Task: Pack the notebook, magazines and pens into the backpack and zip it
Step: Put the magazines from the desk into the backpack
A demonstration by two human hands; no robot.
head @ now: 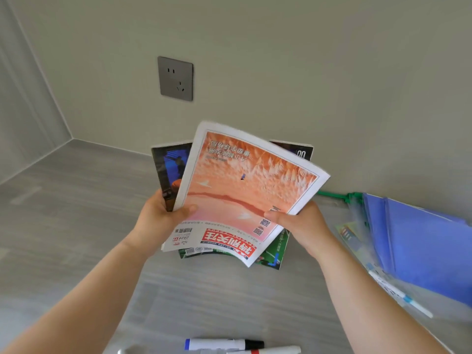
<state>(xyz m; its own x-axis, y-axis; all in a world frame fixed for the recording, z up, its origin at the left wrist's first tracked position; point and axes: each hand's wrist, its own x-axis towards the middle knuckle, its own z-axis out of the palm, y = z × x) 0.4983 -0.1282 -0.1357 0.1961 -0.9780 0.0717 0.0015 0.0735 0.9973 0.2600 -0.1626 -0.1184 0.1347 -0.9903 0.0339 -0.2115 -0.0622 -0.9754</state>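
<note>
A: Head view. Which step is shown?

B: Gathering. The left hand (155, 218) and right hand (301, 226), fingers pinching, hold the fanned glossy paper magazines (245, 190) above the grey tabletop (76, 226).

A: And next?

B: Probably squaring the stack; the white marker pens (224, 344) lie near; no backpack is visible.

Both hands hold a fanned stack of magazines above a grey surface. The left hand (161, 215) grips the left edge and the right hand (301, 226) the lower right, thumbs on the orange cover (245, 190). A dark magazine (168, 172) and a green one (275, 254) show behind. Two markers (222, 344) lie near the bottom edge; blue folders (421, 251) sit at right, and a wall socket (175, 78) is above.
</note>
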